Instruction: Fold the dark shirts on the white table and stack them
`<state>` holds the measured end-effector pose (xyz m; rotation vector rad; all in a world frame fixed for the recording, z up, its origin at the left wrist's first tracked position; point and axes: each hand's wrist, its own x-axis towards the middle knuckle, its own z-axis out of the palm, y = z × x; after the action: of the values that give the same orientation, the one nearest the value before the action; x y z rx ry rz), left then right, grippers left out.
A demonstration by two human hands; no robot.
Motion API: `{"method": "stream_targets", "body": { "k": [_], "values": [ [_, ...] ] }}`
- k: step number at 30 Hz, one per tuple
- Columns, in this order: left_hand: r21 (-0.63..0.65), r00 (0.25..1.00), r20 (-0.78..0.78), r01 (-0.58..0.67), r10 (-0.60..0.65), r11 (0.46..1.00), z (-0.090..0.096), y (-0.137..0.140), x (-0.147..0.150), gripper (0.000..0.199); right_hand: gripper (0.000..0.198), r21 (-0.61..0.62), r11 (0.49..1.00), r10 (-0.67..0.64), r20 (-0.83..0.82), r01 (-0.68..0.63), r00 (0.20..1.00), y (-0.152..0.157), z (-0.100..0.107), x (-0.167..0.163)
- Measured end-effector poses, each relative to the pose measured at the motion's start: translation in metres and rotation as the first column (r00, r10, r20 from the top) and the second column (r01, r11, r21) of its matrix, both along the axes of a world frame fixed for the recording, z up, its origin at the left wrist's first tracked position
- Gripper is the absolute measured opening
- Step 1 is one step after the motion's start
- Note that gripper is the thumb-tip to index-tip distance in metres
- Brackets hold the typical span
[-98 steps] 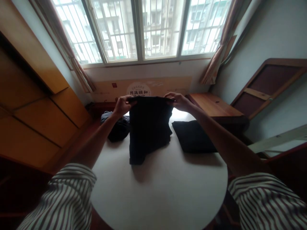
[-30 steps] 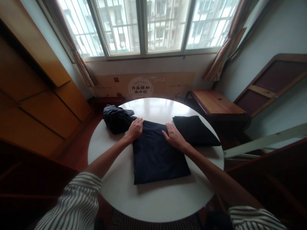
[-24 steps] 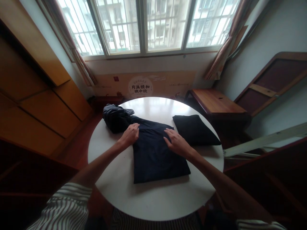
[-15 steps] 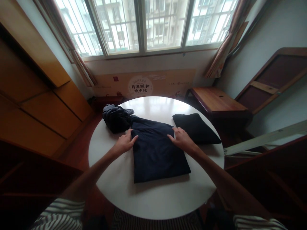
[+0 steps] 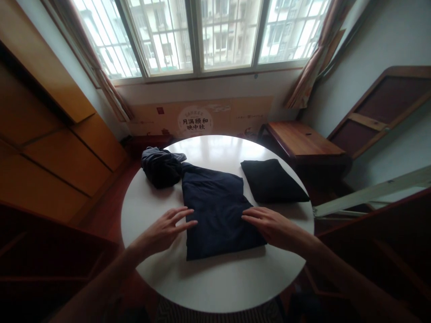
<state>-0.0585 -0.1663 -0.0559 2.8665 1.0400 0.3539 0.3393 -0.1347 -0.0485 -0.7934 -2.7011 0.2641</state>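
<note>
A dark navy garment (image 5: 215, 211), partly folded, lies flat in the middle of a round white table (image 5: 222, 287); its exact kind is unclear. My left hand (image 5: 164, 229) is at its left edge, fingers spread, with the fingertips over the cloth. At its right edge, my right hand (image 5: 272, 224) rests its outstretched fingers on the fabric. Neither hand grips the cloth. A folded black cloth (image 5: 274, 181) lies on the table's right side. A crumpled dark bundle of clothing (image 5: 161, 167) sits at the far left, against the garment's far left corner.
Beyond the table stand a low wooden table (image 5: 305, 141) at the right and a printed cardboard panel (image 5: 222, 117) under the window. Wooden cabinets (image 5: 63, 161) line the left side. A pale bar (image 5: 370, 193) runs close to the table's right edge.
Both hands have moved toward me along the garment's sides, from its far part to its nearer half. The fingers that were at its far edges now lie lower. The view has shifted slightly.
</note>
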Motion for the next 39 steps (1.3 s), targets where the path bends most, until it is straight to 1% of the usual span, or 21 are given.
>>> {"method": "stream_targets", "body": {
  "k": [2,4,5,8,10,13,16,18,19,21,22,24,25,26,28,29,31,33,36,38,39],
  "values": [
    [-0.076,0.99,-0.054,0.125,-0.129,0.989,0.008,-0.012,-0.003,0.063,0.04,0.03,0.999,0.027,0.039,-0.028,0.999,-0.013,-0.008,0.014],
    [-0.094,0.988,-0.042,0.142,-0.146,0.986,0.009,-0.019,-0.001,0.071,0.055,0.048,0.998,0.046,0.073,-0.05,0.996,-0.023,-0.018,0.021],
    [-0.076,0.99,-0.032,0.136,-0.139,0.988,0.007,-0.021,0.002,0.074,0.058,0.063,0.997,0.046,0.084,-0.051,0.995,-0.027,-0.022,0.023],
    [-0.008,0.985,-0.042,0.167,-0.167,0.986,-0.005,-0.024,0.013,0.066,0.046,0.144,0.989,0.03,0.083,-0.042,0.996,-0.033,-0.035,0.02],
    [0.013,0.981,-0.046,0.189,-0.188,0.982,-0.014,-0.025,0.02,0.062,0.043,0.196,0.979,0.038,0.052,-0.048,0.998,-0.031,-0.04,0.016],
    [0.043,0.99,0.011,0.14,-0.141,0.989,-0.024,-0.028,0.027,0.056,0.041,0.218,0.974,0.063,-0.028,-0.055,0.998,-0.026,-0.039,0.012],
    [0.05,0.983,0.14,0.116,-0.122,0.992,-0.026,-0.036,0.027,0.042,0.039,0.133,0.987,0.105,-0.138,-0.086,0.985,-0.027,-0.03,0.012],
    [-0.004,0.959,0.256,0.124,-0.119,0.992,-0.022,-0.046,0.025,0.035,0.037,0.03,0.99,0.143,-0.213,-0.14,0.967,-0.033,-0.022,0.014],
    [-0.051,0.944,0.316,0.112,-0.09,0.992,-0.018,-0.051,0.023,0.031,0.035,-0.029,0.986,0.153,-0.25,-0.165,0.956,-0.038,-0.017,0.015],
    [-0.169,0.902,0.43,0.027,0.049,0.985,-0.009,-0.059,0.022,0.024,0.03,-0.14,0.978,0.101,-0.334,-0.156,0.937,-0.044,-0.008,0.015],
    [-0.234,0.864,0.479,-0.043,0.153,0.971,-0.004,-0.059,0.022,0.02,0.026,-0.191,0.976,0.027,-0.38,-0.107,0.925,-0.044,-0.004,0.012],
    [-0.362,0.744,0.558,-0.181,0.368,0.914,0.005,-0.047,0.025,0.016,0.015,-0.306,0.951,-0.197,-0.484,0.046,0.853,-0.035,0.003,0.003],
    [-0.413,0.67,0.591,-0.227,0.449,0.882,0.009,-0.035,0.028,0.018,0.012,-0.377,0.919,-0.316,-0.534,0.114,0.784,-0.025,0.005,-0.004],
    [-0.456,0.597,0.619,-0.257,0.511,0.852,0.012,-0.019,0.03,0.023,0.015,-0.458,0.876,-0.424,-0.573,0.155,0.701,-0.012,0.007,-0.013],
    [-0.515,0.476,0.666,-0.265,0.575,0.816,0.014,0.02,0.034,0.033,0.029,-0.617,0.777,-0.571,-0.604,0.128,0.556,0.021,0.007,-0.032],
    [-0.536,0.434,0.682,-0.251,0.589,0.806,0.013,0.04,0.035,0.037,0.036,-0.681,0.726,-0.621,-0.593,0.092,0.513,0.039,0.006,-0.041],
    [-0.568,0.371,0.7,-0.229,0.61,0.79,0.009,0.076,0.035,0.044,0.047,-0.763,0.645,-0.684,-0.547,0.049,0.482,0.073,0.0,-0.055],
    [-0.604,0.333,0.69,-0.225,0.643,0.765,0.002,0.103,0.033,0.049,0.053,-0.787,0.611,-0.716,-0.506,0.082,0.48,0.099,-0.008,-0.064],
    [-0.677,0.308,0.649,-0.185,0.696,0.713,-0.009,0.123,0.031,0.056,0.052,-0.765,0.624,-0.717,-0.481,0.157,0.504,0.119,-0.019,-0.069],
    [-0.704,0.308,0.63,-0.16,0.713,0.692,-0.014,0.127,0.029,0.06,0.051,-0.763,0.63,-0.704,-0.48,0.148,0.523,0.124,-0.025,-0.069],
    [-0.701,0.313,0.628,-0.169,0.712,0.693,-0.015,0.128,0.028,0.06,0.051,-0.768,0.627,-0.698,-0.479,0.131,0.532,0.126,-0.027,-0.07]
  ]
}}
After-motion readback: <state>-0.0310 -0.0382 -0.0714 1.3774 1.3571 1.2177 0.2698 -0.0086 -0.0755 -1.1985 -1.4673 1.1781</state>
